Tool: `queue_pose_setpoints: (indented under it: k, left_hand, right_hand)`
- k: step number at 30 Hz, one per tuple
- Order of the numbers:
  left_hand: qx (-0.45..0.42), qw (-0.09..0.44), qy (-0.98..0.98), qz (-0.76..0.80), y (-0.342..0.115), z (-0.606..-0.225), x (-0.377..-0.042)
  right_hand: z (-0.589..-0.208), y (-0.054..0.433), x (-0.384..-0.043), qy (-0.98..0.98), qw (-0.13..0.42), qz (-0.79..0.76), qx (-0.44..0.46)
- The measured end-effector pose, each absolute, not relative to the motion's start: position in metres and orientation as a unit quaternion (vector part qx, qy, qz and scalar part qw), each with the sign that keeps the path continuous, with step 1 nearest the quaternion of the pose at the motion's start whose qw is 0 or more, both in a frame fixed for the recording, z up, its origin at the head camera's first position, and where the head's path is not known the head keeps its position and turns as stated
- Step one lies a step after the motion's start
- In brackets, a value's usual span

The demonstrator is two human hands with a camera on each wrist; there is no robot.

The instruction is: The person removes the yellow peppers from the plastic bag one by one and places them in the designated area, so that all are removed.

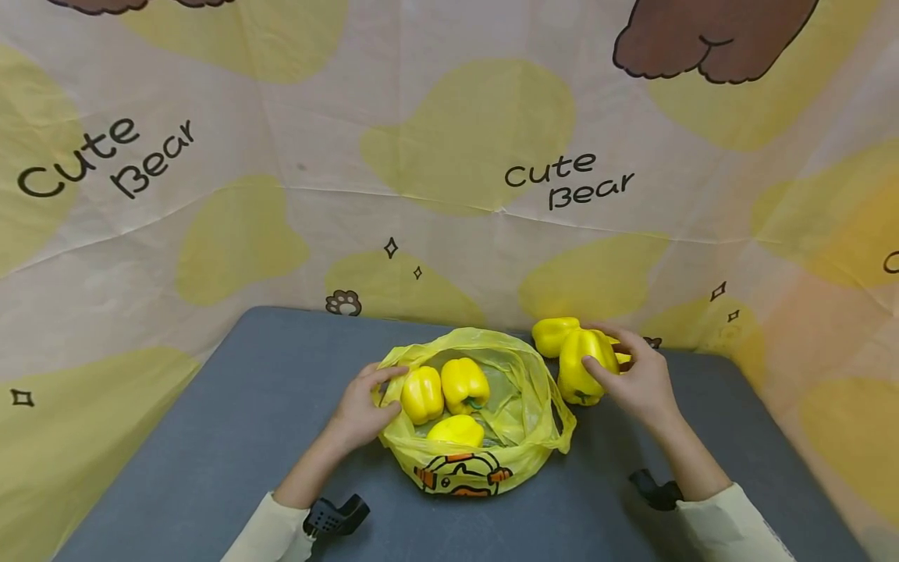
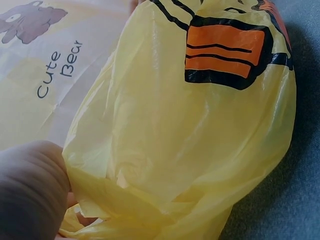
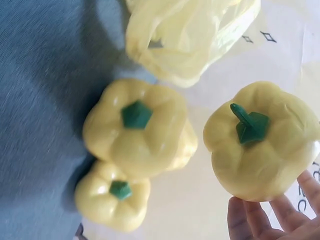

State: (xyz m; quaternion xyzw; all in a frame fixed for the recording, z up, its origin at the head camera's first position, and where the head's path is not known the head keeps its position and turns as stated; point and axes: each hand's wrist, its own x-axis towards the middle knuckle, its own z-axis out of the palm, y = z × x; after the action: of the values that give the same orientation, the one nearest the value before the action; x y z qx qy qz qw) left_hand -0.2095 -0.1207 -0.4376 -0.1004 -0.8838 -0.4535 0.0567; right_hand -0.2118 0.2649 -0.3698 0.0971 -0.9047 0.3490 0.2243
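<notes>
Grey table (image 1: 274,390); yellow pepper (image 1: 583,365) pinched inside right grip (image 1: 642,384); left grip (image 1: 361,412) pinching bag rim (image 1: 467,337).

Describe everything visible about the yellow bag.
The yellow bag looks like thin, crinkled, translucent plastic, with an orange-and-black cartoon print on its near side. It rests on the gray tabletop, mouth open upward, with a loop handle at its right. Three yellow peppers lie inside; the left hand holds its left rim.

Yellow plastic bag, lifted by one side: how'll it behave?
The yellow plastic bag is probably floppy: its thin film creases. It would likely sag and tilt, with three yellow bell peppers visible inside. Its mouth gapes, so they might tumble out.
</notes>
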Motion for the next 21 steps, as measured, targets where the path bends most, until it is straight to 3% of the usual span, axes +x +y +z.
queue_pose_setpoints:
  k: [21]
  left_hand:
    - [-0.104, 0.062, -0.881, -0.457, -0.121, -0.439, -0.209]
  right_hand:
    - [-0.371, 0.311, -0.199, -0.928, 0.227, 0.293, 0.034]
